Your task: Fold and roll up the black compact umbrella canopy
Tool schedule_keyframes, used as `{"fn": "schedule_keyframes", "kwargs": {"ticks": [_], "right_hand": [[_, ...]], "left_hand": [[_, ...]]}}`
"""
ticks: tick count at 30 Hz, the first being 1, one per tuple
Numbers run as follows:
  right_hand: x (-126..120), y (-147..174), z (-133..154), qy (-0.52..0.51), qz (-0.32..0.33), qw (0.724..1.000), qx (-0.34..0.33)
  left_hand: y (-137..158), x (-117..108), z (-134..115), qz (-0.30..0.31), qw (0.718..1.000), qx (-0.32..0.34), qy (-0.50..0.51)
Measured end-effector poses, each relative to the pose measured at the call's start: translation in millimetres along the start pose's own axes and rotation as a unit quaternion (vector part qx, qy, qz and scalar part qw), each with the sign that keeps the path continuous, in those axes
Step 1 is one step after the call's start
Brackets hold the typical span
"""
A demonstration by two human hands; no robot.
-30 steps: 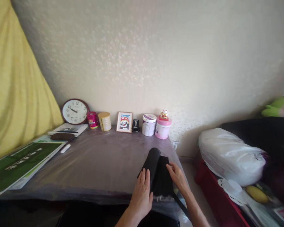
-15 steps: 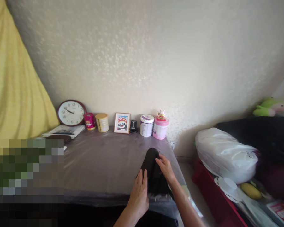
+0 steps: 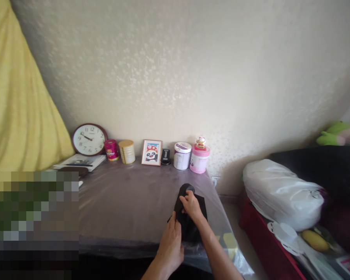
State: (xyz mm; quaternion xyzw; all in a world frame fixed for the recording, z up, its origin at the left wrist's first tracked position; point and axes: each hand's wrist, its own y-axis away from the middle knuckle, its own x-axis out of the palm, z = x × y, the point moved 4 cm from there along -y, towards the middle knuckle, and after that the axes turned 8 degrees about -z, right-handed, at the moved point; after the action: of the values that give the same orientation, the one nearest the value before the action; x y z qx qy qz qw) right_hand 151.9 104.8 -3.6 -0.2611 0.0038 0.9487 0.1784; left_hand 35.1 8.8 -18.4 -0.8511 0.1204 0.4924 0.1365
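Observation:
A black, soft-looking cloth item (image 3: 189,229), rounded at its far end and flatter on the right, lies at the near right of the table. I cannot tell its exact kind. My left hand (image 3: 172,237) grips its left edge, fingers close together, the thumb hidden from view. Over the upper middle of the cloth, my right hand (image 3: 191,204) has its fingers curled and pinched on the fabric. Both forearms come in from below, and the right one covers part of the cloth.
Along the wall stand a clock (image 3: 90,140), a pink can (image 3: 111,150), a yellow-lidded can (image 3: 126,151), a panda picture (image 3: 151,152), a white tub (image 3: 182,156) and a pink tub (image 3: 199,161) bearing a cat figurine (image 3: 201,142). Right of the table is a red container (image 3: 262,237) with a white bag (image 3: 282,194).
My right hand has moved left from the cloth's right edge to its upper middle. A flat black part now spreads out on the right. The left hand stays at the left edge.

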Motion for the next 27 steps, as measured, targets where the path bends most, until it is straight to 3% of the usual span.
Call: {"fn": "schedule_keyframes", "kwargs": {"ticks": [5,9,16,20,23,27], "right_hand": [[-3,6,10,0.066,0.005,0.996,-0.054],[-1,15,20,0.05,0.046,0.993,-0.095],[-2,24,24,0.092,0.032,0.984,-0.153],[-2,24,23,0.093,0.041,0.983,-0.152],[-2,23,25,0.1,0.035,0.982,-0.155],[-4,26,25,0.078,0.032,0.982,-0.167]], "left_hand": [[4,3,3,-0.024,1.0,0.003,-0.004],[10,-4,1,-0.071,0.997,0.012,0.015],[16,-5,6,-0.049,0.997,0.005,-0.059],[16,-13,8,-0.118,0.989,0.012,-0.086],[12,-17,2,-0.191,0.976,0.054,-0.086],[3,-1,0,-0.185,0.976,0.092,-0.067]]}}
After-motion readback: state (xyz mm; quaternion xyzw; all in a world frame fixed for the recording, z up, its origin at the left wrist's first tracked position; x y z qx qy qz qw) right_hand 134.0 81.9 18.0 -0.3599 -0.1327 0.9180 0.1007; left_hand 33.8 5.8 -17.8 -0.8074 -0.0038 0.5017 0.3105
